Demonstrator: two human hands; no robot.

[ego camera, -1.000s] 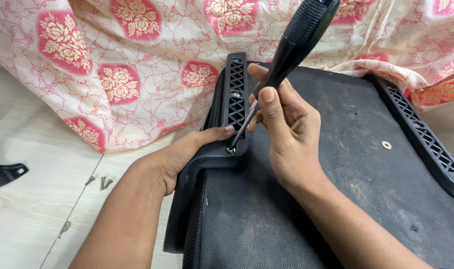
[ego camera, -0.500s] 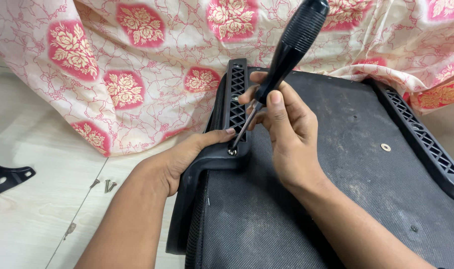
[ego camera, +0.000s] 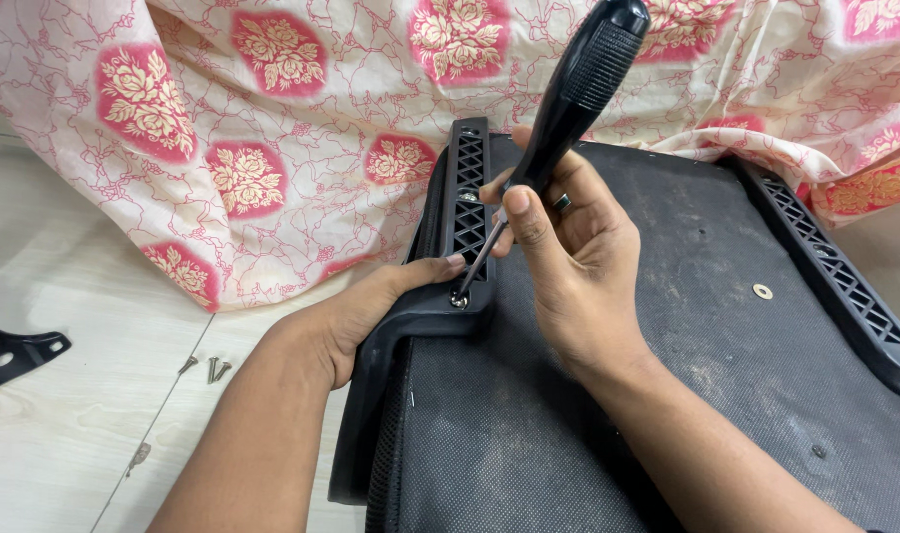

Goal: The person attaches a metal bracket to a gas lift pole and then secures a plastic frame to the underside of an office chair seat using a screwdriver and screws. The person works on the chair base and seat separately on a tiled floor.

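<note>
A black bracket [ego camera: 10,355] and loose screws [ego camera: 211,369] lie on the floor [ego camera: 65,434] at far left. The left hand [ego camera: 371,311] lies flat, fingers open, on the black frame [ego camera: 425,326], fingertip beside a screw [ego camera: 459,299]. The right hand [ego camera: 568,257] is closed around a screwdriver [ego camera: 568,99], tip on that screw, above the seat base [ego camera: 706,326].

Screwdriver [ego camera: 568,94] tip on bracket [ego camera: 440,306] at seat [ego camera: 667,375] left edge, screws [ego camera: 211,369] on floor [ego camera: 65,444] left

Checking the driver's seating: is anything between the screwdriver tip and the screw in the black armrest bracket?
Nothing visible: the screwdriver tip sits on the screw. The left hand fingertip lies beside it; the right hand holds the driver.
</note>
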